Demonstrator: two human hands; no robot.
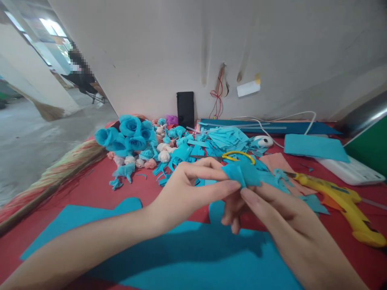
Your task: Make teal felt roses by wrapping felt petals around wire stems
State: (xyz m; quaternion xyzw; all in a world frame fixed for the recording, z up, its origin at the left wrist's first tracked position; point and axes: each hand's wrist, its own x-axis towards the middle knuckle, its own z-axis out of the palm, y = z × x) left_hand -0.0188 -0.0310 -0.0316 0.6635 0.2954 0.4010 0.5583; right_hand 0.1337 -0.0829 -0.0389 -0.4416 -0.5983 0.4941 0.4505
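Note:
A small folded piece of blue paper [244, 174] is pinched between both hands, raised above the red table. My left hand [193, 187] grips its left side between thumb and fingers. On the other side, my right hand [272, 203] holds its lower right edge, thumb in front; the thumb tips nearly meet. Beneath the hands lies a large blue sheet [193, 257]. Just behind them are yellow-handled scissors [238, 154], partly covered by blue scraps, and a heap of cut blue strips [226, 139].
Blue paper roses [130, 135] and small pink and white ones [163, 156] lie back left. A black phone [185, 109] leans on the wall. At right are a yellow glue gun [341, 193], a white power strip or box [352, 171] and cables. A person sits far left.

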